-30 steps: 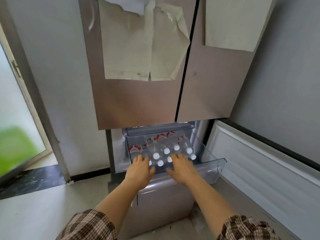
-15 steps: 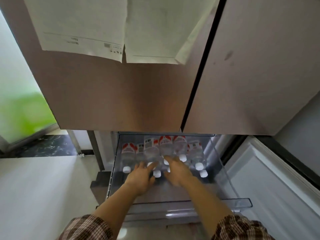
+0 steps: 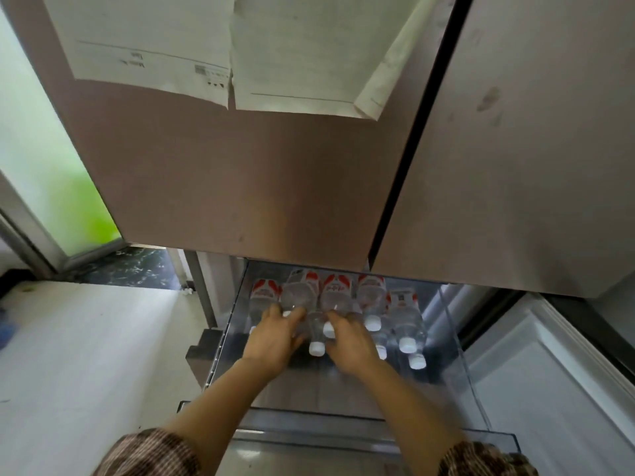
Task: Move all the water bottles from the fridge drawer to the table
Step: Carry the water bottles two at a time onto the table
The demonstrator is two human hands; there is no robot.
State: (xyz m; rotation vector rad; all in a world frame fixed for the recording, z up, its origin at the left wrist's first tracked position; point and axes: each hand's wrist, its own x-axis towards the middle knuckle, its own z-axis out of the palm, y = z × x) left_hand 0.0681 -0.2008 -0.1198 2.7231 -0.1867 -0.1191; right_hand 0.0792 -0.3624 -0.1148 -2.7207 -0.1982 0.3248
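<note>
- While both arms reach into the pulled-out fridge drawer, the left hand lies on the water bottles at the left of the row, fingers spread over their shoulders; whether it grips one I cannot tell.
- The right hand rests just beside it on the middle bottles, and its hold is likewise unclear.
- One bottle shows between the two hands, its white cap towards the person.
- All the bottles lie on their sides in the clear drawer, red-and-white labels to the back, some stacked on others.
- Above the drawer are two closed fridge doors; sheets of paper are stuck on the left one.
</note>
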